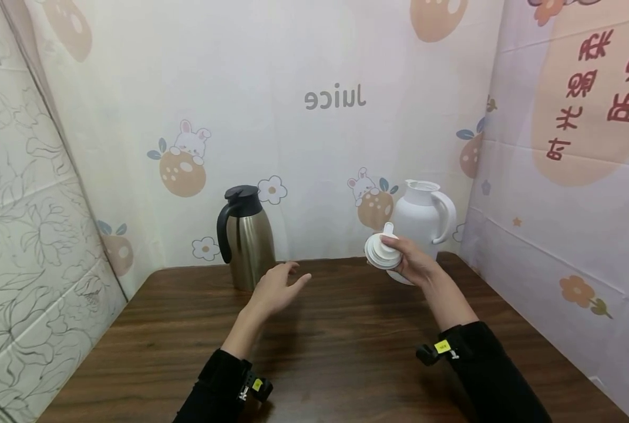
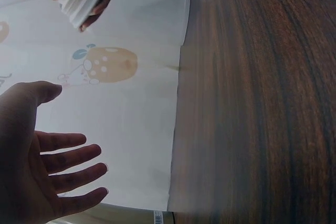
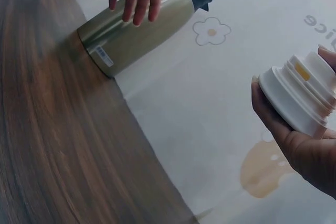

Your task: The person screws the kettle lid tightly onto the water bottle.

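My right hand (image 1: 417, 264) grips a white lid (image 1: 383, 249) with stepped rings and a small tab. Directly behind that hand stands a white thermos jug (image 1: 417, 214) with its mouth uncovered and its handle to the right; the hand hides part of its lower body. My left hand (image 1: 278, 288) hovers with spread fingers and holds nothing, in front and to the right of a gold steel thermos jug (image 1: 251, 247) with a black top and handle. In the right wrist view, the lid (image 3: 299, 95) rests between thumb and fingers.
Both jugs stand near the back edge of a dark wooden table (image 1: 346, 352). Behind it hangs a pale printed cloth (image 1: 314, 153), with further cloth (image 1: 547, 229) along the right side and a floral sheet (image 1: 29, 223) at the left.
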Motion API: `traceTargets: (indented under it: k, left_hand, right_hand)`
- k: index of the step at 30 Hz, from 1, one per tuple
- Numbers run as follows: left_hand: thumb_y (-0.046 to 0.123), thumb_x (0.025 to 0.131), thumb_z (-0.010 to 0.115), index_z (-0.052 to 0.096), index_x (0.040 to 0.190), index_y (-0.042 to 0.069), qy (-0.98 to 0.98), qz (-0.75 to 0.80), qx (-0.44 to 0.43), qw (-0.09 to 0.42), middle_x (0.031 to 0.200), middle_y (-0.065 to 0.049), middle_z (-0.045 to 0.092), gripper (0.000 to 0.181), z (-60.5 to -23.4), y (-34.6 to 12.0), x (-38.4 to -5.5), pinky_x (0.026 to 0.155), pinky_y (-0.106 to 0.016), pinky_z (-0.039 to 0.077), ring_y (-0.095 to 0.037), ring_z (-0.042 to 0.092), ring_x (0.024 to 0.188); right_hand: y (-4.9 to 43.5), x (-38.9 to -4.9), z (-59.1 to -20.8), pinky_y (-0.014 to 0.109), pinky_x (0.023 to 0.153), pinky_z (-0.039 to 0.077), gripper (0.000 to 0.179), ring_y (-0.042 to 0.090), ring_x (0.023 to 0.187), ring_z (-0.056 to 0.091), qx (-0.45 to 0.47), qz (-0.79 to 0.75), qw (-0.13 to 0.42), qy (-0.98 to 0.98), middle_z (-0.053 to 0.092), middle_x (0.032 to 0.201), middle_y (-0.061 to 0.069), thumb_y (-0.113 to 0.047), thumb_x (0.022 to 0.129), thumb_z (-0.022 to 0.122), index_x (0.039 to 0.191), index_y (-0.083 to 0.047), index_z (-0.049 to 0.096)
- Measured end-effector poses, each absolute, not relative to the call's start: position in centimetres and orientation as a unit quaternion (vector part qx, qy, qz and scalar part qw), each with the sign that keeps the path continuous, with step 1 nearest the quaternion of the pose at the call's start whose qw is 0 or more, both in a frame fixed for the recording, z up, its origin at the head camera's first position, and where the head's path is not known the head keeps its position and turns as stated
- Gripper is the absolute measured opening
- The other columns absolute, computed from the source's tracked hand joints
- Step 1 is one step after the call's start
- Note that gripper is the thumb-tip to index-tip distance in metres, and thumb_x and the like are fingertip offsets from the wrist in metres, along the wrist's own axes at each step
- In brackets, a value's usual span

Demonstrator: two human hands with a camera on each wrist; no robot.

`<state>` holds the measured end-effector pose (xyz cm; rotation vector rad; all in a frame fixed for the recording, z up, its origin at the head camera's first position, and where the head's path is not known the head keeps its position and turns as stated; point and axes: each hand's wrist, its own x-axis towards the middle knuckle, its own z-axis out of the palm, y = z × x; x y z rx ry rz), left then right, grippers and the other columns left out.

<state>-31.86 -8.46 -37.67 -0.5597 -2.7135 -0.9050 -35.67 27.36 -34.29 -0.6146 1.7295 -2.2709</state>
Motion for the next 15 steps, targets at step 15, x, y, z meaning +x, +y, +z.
traceTargets:
  k: [15]
  left_hand:
    - [0.056,0.106,0.057,0.061,0.142,0.009,-0.925,-0.313,-0.185,0.114,0.138,-0.01,0.066,0.059,-38.2,-8.5,-31.8,0.102,-0.051,0.052,-0.029,0.064,0.125]
  right_hand:
    - [33.0,-32.6,-31.2,0.028,0.085,0.061,0.031,0.015,0.094,0.078,-0.243,-0.794,0.039,0.556,0.079,0.1,0.007,-0.012,0.113,0.045,0.109,-0.006,0.075]
